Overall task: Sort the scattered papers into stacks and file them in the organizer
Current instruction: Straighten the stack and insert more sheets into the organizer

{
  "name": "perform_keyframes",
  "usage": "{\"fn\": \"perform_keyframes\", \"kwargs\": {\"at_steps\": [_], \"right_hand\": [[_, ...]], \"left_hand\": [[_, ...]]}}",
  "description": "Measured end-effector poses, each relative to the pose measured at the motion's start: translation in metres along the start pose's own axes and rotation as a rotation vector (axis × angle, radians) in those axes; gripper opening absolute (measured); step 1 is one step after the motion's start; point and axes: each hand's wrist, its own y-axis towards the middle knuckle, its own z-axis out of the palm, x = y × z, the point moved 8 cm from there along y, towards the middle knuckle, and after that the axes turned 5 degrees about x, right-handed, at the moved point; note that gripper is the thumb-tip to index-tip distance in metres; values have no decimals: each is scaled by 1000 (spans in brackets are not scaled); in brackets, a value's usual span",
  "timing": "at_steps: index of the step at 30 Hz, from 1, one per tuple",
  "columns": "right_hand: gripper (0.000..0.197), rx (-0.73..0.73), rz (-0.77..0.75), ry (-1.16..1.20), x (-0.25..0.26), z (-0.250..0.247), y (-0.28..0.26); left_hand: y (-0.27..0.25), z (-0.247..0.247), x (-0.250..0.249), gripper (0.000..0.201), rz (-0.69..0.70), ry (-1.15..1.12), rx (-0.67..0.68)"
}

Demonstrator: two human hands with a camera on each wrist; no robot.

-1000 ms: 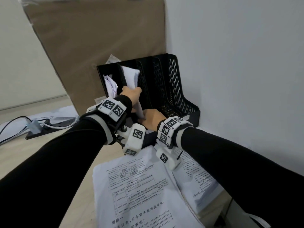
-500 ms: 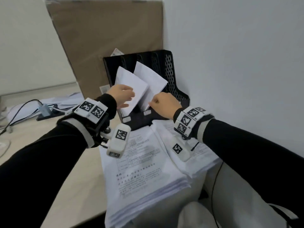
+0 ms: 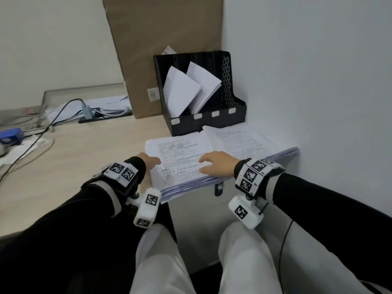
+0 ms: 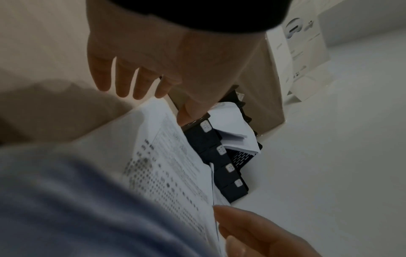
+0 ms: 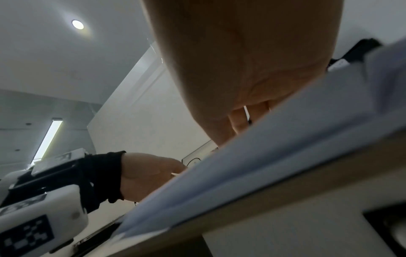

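A black mesh organizer point(image 3: 233, 102) stands in the desk's far right corner against the wall. Two white paper bundles point(image 3: 184, 92) lean in its two left slots. In front of it lie two thick stacks of printed papers, a left stack point(image 3: 178, 153) and a right stack point(image 3: 244, 139). My left hand point(image 3: 151, 163) hovers with straight fingers at the left stack's left edge, also seen as left hand point(image 4: 140, 73). My right hand point(image 3: 214, 164) rests flat on that stack's near right part, fingers extended. Neither hand holds anything.
A tall brown cardboard sheet point(image 3: 161, 49) leans on the wall behind the organizer. Cables, a power strip point(image 3: 101, 115) and a blue device point(image 3: 9, 136) lie on the desk's left. The white wall point(image 3: 307, 81) bounds the right. My knees sit below the desk edge.
Both hands let go of the papers in the organizer slots and drew back toward me, coming down onto the left printed stack. The two bundles now lean in the slots alone.
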Motion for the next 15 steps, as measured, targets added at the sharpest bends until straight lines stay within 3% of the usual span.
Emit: {"fn": "perform_keyframes", "kwargs": {"at_steps": [4, 10, 15], "right_hand": [[56, 78, 32, -77, -5, 35, -9], [65, 28, 10, -49, -11, 57, -15], [66, -14, 20, -54, -14, 61, -10]], "left_hand": [[-9, 15, 10, 44, -22, -183, 5], [-11, 15, 16, 43, -58, -453, 55], [-14, 20, 8, 47, -71, -307, 108]]}}
